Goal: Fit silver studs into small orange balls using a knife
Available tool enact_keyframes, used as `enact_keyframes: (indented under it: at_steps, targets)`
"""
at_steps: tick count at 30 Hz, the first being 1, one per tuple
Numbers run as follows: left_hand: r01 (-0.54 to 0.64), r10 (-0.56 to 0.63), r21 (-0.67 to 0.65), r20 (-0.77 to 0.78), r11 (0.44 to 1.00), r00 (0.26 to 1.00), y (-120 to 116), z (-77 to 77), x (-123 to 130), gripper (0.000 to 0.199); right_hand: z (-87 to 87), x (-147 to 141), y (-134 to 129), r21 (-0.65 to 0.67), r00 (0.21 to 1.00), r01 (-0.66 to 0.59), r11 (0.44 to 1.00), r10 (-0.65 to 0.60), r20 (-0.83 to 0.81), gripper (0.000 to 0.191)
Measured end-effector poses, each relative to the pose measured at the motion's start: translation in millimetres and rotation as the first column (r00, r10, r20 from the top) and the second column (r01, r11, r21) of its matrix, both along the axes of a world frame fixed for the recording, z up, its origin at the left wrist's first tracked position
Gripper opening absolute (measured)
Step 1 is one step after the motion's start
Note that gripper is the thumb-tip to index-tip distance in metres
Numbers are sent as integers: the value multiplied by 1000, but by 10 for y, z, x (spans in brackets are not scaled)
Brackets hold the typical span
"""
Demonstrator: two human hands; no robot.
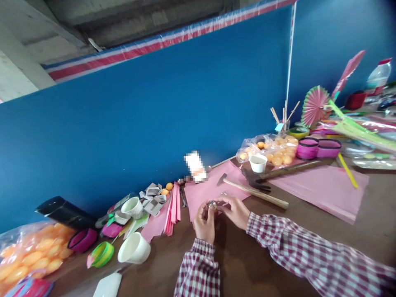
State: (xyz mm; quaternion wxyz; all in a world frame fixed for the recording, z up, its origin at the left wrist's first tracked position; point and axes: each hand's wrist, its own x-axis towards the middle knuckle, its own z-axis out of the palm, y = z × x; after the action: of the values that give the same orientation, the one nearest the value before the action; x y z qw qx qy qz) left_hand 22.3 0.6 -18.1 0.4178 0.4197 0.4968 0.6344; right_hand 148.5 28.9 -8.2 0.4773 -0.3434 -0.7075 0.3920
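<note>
Between the fingertips of my left hand (204,227) is a small shiny round piece (212,204), silvery on top; its exact kind is too small to make out. From the right, my right hand (235,211) reaches to the same piece, thumb and fingers closed at its edge. Both hands are over the near edge of a pink paper sheet (198,196). Just beyond my right hand, a small hammer (256,193) with a wooden handle lies across the sheet. A larger dark-headed hammer (287,170) rests behind it.
Left are a white cup (134,248), a green tape roll (102,254), pink paper strips (173,208) and a bag of orange balls (37,251). Right are a small white cup (258,163), another orange-ball bag (280,150) and a pink paper fan (315,106). A blue partition (148,115) stands behind.
</note>
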Motion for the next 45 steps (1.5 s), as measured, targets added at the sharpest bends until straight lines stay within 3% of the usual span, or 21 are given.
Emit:
enact_keyframes:
  at_steps: [2, 5, 11, 14, 19, 24, 26, 29, 32, 34, 37, 42, 45]
  targets:
    - [-14, 15, -13, 28, 1000, 999, 6, 1, 7, 34, 2, 9, 4, 56, 999, 3, 998, -6, 53, 26]
    - [-20, 33, -67, 195, 998, 980, 6, 26, 13, 32, 32, 102, 59, 171, 982, 48, 984, -78, 173, 28]
    - [-56, 94, -91, 494, 994, 865, 4, 82, -52, 27, 159, 416, 213, 449, 859, 195, 872, -373, 351, 26]
    - [-38, 82, -100, 491, 994, 867, -5, 102, -52, 28, 146, 373, 168, 451, 873, 150, 880, -332, 357, 27]
    - [17, 21, -97, 381, 995, 924, -44, 132, 18, 34, 45, 106, -37, 398, 942, -23, 917, -114, 317, 38]
    - [30, 20, -121, 391, 992, 920, -45, 135, 24, 35, 113, 165, -25, 423, 922, -52, 905, -119, 368, 42]
    - [11, 53, -142, 444, 990, 894, -25, 128, -2, 34, 197, 287, 39, 447, 872, 15, 895, -231, 432, 44]
    - [-41, 124, -172, 506, 984, 853, 5, 121, -57, 25, 307, 466, 137, 476, 681, 184, 860, -461, 569, 39]
    - [-79, 162, -174, 543, 982, 824, 19, 130, -101, 19, 331, 552, 195, 450, 461, 244, 859, -511, 725, 38]
    - [-68, 129, -132, 541, 989, 831, 21, 136, -113, 20, 304, 558, 211, 460, 365, 267, 847, -530, 765, 35]
    - [-46, 77, -74, 492, 996, 867, 22, 121, -121, 29, 250, 555, 226, 484, 314, 280, 829, -556, 770, 30]
    - [-100, 109, -50, 237, 994, 965, 24, 50, -151, 43, 185, 590, 274, 482, 284, 307, 820, -563, 776, 28]
    - [-113, 118, -45, 148, 993, 982, 9, 52, -165, 48, 160, 593, 284, 505, 265, 326, 799, -590, 763, 28]
